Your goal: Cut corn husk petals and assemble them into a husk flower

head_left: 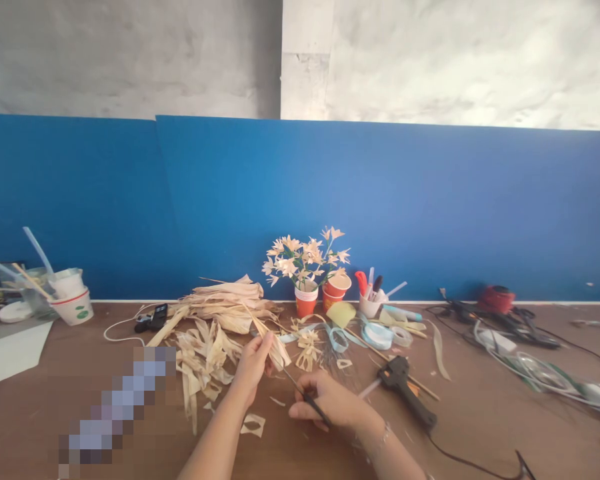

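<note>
My left hand (254, 365) is closed, pinching a pale dried corn husk (276, 347) between thumb and fingers. My right hand (325, 399) grips a pair of dark-handled scissors (309, 397), whose thin blades point up and left at the husk's lower end. Whether the blades touch the husk is hard to tell. Left of my hands lie a heap of loose husks (205, 353) and a longer bundle (230, 300). Husk flowers (300, 253) on green stems stand in a red-and-white paper cup (307, 301). A cut husk scrap (253, 425) lies on the table below my left hand.
A black glue gun (407, 390) with its cord lies to the right. Behind it are ribbon rolls (377, 333) and a cup of pens (370, 305). Tangled cables (530, 363) cover the far right. White cups (73, 307) stand at left before the blue partition (220, 200).
</note>
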Demonstrator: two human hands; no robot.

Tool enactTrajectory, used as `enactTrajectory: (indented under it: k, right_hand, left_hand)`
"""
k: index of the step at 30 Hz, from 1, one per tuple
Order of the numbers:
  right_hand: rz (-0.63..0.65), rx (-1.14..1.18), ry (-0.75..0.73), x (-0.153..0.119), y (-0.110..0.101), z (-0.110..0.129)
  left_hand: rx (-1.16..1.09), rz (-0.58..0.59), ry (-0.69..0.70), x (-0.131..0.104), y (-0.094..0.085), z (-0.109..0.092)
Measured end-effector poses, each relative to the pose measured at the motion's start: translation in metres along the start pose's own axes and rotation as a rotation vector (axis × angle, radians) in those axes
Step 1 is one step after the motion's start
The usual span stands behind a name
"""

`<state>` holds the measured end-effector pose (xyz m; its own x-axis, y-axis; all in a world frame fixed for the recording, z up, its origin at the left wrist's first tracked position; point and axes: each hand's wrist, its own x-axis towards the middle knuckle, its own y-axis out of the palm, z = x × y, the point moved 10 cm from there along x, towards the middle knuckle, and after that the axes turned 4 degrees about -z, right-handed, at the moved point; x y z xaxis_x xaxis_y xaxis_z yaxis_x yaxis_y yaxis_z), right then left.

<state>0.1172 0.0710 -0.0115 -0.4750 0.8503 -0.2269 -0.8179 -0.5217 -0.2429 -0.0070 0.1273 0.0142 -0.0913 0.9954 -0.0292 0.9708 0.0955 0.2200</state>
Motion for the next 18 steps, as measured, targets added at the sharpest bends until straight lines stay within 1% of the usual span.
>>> enactTrajectory:
  k: [11, 15, 18]
  right_hand:
    - [-0.023, -0.051, -0.026, -0.001, -0.002, 0.005]
    - [-0.043, -0.125, -0.049, -0.003, -0.004, 0.012]
    - [-0.064, -0.178, -0.053, -0.003, -0.006, 0.012]
  left_hand:
    - [-0.01, 0.006, -0.005, 0.002, -0.001, 0.005]
    - [0.002, -0.006, -0.013, 0.002, -0.002, 0.005]
    - [0.017, -0.018, -0.005, 0.002, -0.003, 0.004]
